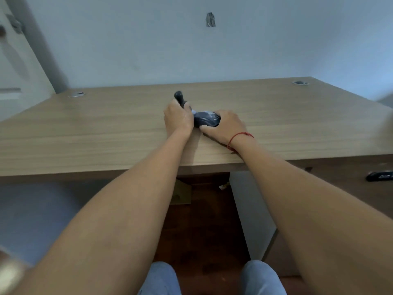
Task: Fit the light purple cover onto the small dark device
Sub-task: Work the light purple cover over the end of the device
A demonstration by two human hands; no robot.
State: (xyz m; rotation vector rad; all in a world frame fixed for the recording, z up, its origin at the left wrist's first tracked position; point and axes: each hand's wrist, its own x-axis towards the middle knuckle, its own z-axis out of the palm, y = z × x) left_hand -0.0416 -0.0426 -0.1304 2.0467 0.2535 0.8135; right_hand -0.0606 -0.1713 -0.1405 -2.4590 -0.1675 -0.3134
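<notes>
The left hand (178,118) was curled shut around a dark stem (179,97) whose rounded end stuck up and away past the knuckles; its fingers were folded under, so how tightly they clamped could not be told. The right hand (226,126) cupped the device (205,120) from the right, thumb along the near edge and fingers wrapped over the far side, closed on it. The device lay on the desk (106,128) between the two hands, touching both, its long axis running roughly left to right. A pale sliver of the cover (194,112) showed at the device's upper left, just beside the left thumb; whether it was seated or only resting there was too blurred to tell. Judging from this, the fit turned on that left end: the cover sat on the left hand's side, so that hand looked better placed to press it, with the right bracing.
</notes>
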